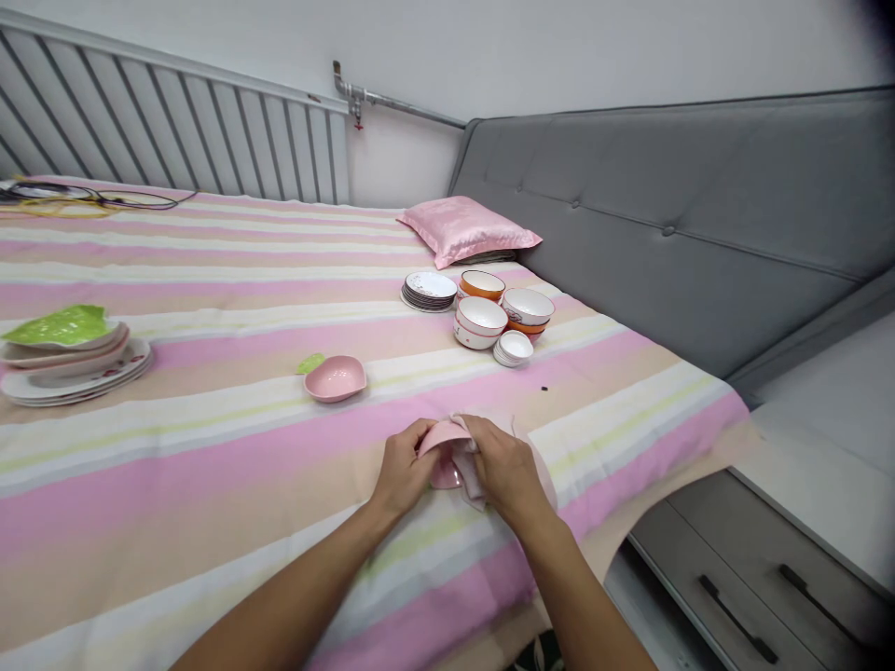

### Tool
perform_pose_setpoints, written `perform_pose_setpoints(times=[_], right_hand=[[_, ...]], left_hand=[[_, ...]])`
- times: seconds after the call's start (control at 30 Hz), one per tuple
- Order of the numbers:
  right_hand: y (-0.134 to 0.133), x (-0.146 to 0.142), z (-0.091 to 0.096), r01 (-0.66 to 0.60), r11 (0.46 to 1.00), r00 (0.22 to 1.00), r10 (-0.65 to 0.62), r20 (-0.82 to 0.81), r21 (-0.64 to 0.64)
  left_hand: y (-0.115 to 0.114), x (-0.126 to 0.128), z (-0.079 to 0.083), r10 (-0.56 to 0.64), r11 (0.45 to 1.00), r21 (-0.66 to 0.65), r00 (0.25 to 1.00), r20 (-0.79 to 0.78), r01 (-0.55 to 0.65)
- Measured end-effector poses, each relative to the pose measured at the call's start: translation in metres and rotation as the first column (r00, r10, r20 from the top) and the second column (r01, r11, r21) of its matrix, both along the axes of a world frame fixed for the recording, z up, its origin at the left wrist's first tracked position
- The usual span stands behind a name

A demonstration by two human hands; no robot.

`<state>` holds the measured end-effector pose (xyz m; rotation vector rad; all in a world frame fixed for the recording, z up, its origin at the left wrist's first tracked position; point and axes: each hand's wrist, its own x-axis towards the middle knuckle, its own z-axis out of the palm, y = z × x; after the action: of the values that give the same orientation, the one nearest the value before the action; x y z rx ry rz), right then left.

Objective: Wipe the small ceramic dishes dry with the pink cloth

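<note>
My left hand (404,471) grips the rim of a glossy pink bowl (445,432), tilted up above the bed's near edge. A whitish-pink cloth (470,471) is bunched in my right hand (507,473) and pressed against the bowl's rim and inside. Part of the bowl is hidden by the cloth and my fingers. Behind my right hand shows a pale pink edge (545,473), too covered to identify. Farther off, a pink fruit-shaped bowl (337,380) with a green leaf-shaped piece (310,363) rests on the striped sheet.
Stacked plates (428,291), patterned bowls (481,321) and small white bowls (516,349) stand near a pink pillow (468,230). At left, a green leaf dish (60,326) tops stacked plates (84,390). Cables (84,199) lie at the back; a grey headboard (671,196) borders the right.
</note>
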<state>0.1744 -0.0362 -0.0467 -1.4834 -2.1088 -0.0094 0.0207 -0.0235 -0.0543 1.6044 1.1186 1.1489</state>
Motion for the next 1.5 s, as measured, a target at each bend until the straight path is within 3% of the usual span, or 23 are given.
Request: perform_pose_setpoints(times=[0.23,0.67,1.0,1.27,1.5], right_hand=[[-0.002,0.000,0.007,0.021,0.999,0.996,-0.025,-0.087,-0.050],[-0.003,-0.002,0.010,0.198,0.971,0.979,-0.203,-0.022,-0.137],[-0.006,-0.009,0.006,0.185,0.970,0.971,-0.205,-0.125,-0.156],[-0.005,-0.012,0.001,0.177,0.969,0.943,-0.217,-0.253,-0.173],[-0.005,-0.013,0.003,0.133,0.949,0.895,-0.239,-0.377,-0.286]], left_hand=[[0.001,-0.001,0.001,0.020,0.999,-0.041,0.998,0.054,-0.018],[0.007,-0.001,-0.006,0.040,0.994,-0.111,0.982,0.183,-0.020],[0.001,0.006,-0.006,0.133,0.938,-0.342,0.861,0.492,0.050],[-0.001,0.007,-0.004,0.133,0.937,-0.340,0.826,0.548,0.075],[-0.001,0.007,-0.006,0.139,0.921,-0.371,0.794,0.593,0.116]])
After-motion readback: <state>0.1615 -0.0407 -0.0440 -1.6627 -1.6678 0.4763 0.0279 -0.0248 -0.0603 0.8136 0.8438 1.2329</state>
